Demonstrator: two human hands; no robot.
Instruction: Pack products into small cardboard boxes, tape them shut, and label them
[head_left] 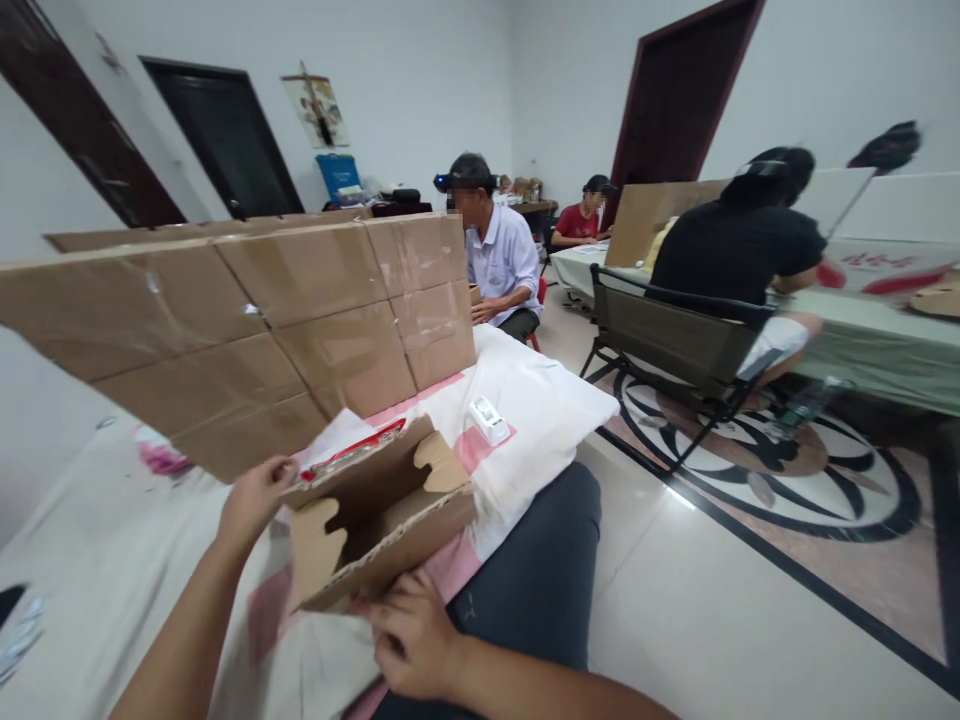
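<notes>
Brown corrugated cardboard forms the open-topped carton (pixel 409 545) with 2 scalloped end flaps (pixel 316 548), resting on a white-and-pink cloth (pixel 551 385). The left hand (pixel 257 490) bends its fingers at the carton's far left corner, the right hand (pixel 418 635) curls against the near side, and I cannot tell whether either grips it. Beyond the carton stands a taped cardboard partition (pixel 337 310), a red-edged packet (pixel 360 450) shows just behind the carton, and a small white device (pixel 487 421) rests to its right.

Left hand (pixel 255 494): 8 o'clock, fingers curled
Right hand (pixel 420 640): 6 o'clock, fingers bent
Forearms (pixel 186 615): both bare
</notes>
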